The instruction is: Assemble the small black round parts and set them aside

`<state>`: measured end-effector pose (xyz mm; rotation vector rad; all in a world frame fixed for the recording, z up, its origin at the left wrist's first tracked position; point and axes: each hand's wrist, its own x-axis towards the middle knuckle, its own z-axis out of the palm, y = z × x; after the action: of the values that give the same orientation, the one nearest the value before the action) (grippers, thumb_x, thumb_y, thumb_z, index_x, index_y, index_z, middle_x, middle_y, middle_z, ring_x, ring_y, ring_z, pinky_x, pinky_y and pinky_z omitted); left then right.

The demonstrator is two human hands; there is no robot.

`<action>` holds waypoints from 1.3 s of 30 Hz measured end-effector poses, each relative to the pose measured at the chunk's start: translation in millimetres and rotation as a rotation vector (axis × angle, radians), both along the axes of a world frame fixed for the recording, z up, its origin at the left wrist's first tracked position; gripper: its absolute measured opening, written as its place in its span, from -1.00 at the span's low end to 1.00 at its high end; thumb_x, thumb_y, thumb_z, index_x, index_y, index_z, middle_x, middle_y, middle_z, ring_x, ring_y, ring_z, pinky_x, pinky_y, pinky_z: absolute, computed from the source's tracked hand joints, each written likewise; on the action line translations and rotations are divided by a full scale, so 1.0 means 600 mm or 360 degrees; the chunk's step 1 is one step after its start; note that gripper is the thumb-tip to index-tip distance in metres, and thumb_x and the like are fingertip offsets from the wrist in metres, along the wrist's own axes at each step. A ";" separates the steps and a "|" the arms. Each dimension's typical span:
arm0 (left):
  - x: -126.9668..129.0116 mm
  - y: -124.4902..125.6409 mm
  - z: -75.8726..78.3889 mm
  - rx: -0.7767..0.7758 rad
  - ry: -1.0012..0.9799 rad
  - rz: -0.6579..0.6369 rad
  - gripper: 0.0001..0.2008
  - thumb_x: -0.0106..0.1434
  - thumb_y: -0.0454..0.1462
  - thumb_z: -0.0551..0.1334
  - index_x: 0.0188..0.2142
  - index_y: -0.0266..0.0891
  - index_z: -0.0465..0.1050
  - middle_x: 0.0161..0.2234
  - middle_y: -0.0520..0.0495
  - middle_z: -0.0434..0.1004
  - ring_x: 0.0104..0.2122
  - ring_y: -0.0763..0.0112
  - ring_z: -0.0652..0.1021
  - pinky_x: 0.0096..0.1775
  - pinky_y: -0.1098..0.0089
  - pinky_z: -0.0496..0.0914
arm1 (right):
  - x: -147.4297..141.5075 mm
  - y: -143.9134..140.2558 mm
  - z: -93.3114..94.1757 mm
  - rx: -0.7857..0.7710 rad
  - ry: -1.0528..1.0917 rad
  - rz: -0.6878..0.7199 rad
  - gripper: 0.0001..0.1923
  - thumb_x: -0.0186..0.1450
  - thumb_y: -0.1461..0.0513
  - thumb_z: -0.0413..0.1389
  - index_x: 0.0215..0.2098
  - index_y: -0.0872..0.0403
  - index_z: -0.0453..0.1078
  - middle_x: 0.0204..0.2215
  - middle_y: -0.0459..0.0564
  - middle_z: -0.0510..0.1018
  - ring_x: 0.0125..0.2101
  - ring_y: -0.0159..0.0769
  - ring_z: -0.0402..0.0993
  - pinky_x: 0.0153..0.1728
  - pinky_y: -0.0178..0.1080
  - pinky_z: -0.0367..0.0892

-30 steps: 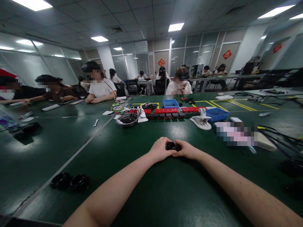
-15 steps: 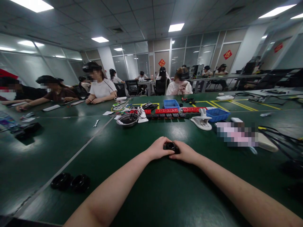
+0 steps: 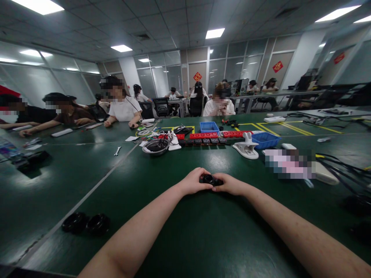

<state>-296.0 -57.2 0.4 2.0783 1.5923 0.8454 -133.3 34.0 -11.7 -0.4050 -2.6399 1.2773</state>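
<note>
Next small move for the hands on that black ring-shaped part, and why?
Probably a slight turn with the right hand while the left hand steadies the black ring-shaped part: they grip it from opposite sides, and its round opening shows between them.

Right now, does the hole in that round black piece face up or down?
Up: the black piece, held between the left hand and right hand, shows its opening from above.

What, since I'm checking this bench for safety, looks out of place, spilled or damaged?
The wrench looks stray, lying alone left of the pale table seam, away from the metal bowl. That seam looks dark and ragged near the bottom-left corner, perhaps worn. I see nothing spilled.
</note>
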 end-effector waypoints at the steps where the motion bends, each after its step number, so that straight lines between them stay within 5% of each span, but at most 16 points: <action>1: 0.000 0.000 0.000 0.0001 -0.0007 0.0004 -0.62 -0.07 -0.14 0.22 -0.25 -0.23 0.28 -0.33 -0.02 0.27 -0.35 0.44 0.32 -0.35 0.45 0.25 | 0.000 0.000 0.001 -0.0007 -0.0002 -0.0002 -0.68 0.02 0.21 0.09 -0.24 0.15 0.30 -0.38 -0.06 0.40 -0.39 -0.35 0.28 -0.36 -0.32 0.19; 26: 0.015 -0.007 0.004 -0.0016 0.0051 0.0171 -0.60 -0.10 -0.10 0.23 -0.28 -0.24 0.27 -0.33 -0.04 0.26 -0.34 0.40 0.33 -0.32 0.41 0.26 | -0.001 0.001 -0.006 -0.0118 -0.0072 -0.0197 -0.69 -0.04 0.19 0.12 -0.33 0.14 0.28 -0.50 -0.12 0.35 -0.48 -0.40 0.25 -0.48 -0.36 0.14; 34: 0.047 -0.013 -0.007 0.0065 0.0185 0.0655 -0.63 -0.06 -0.10 0.20 -0.28 -0.24 0.24 -0.30 -0.08 0.24 -0.25 0.29 0.32 -0.24 0.31 0.22 | -0.022 -0.016 -0.031 0.0372 -0.0107 -0.0742 -0.71 -0.12 0.13 0.15 -0.51 0.11 0.18 -0.59 -0.13 0.32 -0.57 -0.44 0.18 -0.61 -0.39 0.00; 37: 0.043 -0.011 -0.009 0.0111 0.0157 0.0637 -0.64 -0.05 -0.12 0.20 -0.28 -0.24 0.23 -0.29 -0.07 0.24 -0.24 0.30 0.31 -0.22 0.31 0.21 | -0.026 -0.025 -0.033 0.0556 -0.0139 -0.0860 -0.70 -0.08 0.10 0.13 -0.47 0.11 0.20 -0.55 -0.07 0.35 -0.57 -0.41 0.20 -0.61 -0.37 -0.02; 39: 0.033 -0.009 -0.007 0.0110 0.0101 0.0483 -0.65 -0.05 -0.13 0.20 -0.28 -0.23 0.24 -0.30 -0.05 0.24 -0.26 0.34 0.32 -0.24 0.34 0.23 | -0.023 -0.024 -0.028 0.0540 -0.0107 -0.0752 -0.64 -0.09 0.08 0.14 -0.40 0.12 0.22 -0.49 -0.03 0.37 -0.51 -0.36 0.24 -0.57 -0.35 0.04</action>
<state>-276.3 -62.8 -3.9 1.9543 1.9726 0.9539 -146.9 19.6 -28.6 -0.9506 -2.5245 0.6705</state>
